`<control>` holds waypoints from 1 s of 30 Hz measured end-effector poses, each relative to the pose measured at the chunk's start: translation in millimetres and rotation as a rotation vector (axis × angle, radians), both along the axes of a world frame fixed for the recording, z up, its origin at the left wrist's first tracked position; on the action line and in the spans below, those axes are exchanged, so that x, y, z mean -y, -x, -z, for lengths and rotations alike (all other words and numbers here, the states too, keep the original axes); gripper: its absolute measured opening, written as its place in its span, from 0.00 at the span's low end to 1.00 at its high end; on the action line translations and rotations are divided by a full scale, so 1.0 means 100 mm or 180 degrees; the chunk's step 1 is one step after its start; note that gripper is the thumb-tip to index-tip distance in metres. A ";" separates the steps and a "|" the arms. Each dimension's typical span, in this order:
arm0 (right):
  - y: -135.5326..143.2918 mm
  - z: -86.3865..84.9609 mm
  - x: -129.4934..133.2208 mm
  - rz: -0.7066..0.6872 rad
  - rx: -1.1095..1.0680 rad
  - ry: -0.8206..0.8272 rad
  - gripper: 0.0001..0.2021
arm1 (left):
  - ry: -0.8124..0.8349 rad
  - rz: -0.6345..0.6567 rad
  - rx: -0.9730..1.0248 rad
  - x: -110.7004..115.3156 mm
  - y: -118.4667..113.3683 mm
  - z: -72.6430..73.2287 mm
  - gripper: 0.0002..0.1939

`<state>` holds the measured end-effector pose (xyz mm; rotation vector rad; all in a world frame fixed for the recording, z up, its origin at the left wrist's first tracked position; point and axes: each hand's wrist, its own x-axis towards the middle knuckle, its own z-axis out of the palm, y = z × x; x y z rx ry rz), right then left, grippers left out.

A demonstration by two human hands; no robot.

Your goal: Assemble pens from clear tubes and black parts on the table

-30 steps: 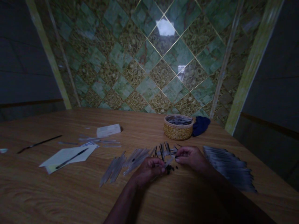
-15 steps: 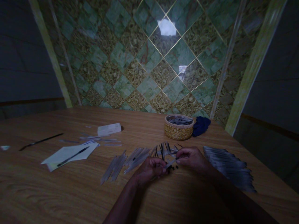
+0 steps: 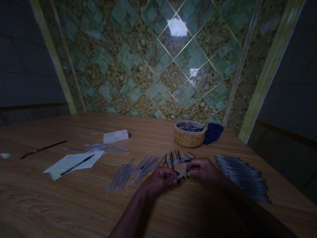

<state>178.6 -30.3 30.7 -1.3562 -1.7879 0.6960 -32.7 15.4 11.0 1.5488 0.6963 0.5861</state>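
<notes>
My left hand is closed in a pinch round one end of a pale, translucent pen barrel. At the barrel's other end my right hand has its fingertips pinched together on a small black pen part, mostly hidden by the fingers. Under and between the hands lie several tiny black pieces. Just behind them thin black pen refills are spread out with short clear pieces. More translucent barrels lie in rows left of my left hand.
Right of my right hand lies a row of dark-filled pens. A woven basket full of similar sticks stands behind, beside a dark blue cloth. Leftward are a white box, papers with a black pen, and a dark thin stick.
Both hands stay close together over the same spot, still on the barrel. Its angle and the fingertips have shifted only slightly. Everything else on the table lies as before.
</notes>
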 end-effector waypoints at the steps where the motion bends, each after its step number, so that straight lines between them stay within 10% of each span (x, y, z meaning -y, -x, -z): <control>1: 0.00 0.01 0.00 -0.0008 0.0012 -0.0012 0.05 | 0.0003 0.0016 0.0000 0.00 0.00 0.00 0.16; 30: -0.12 0.03 0.10 -0.0531 0.0237 -0.0128 0.07 | 0.0211 0.0308 -0.0001 0.00 -0.03 0.09 0.10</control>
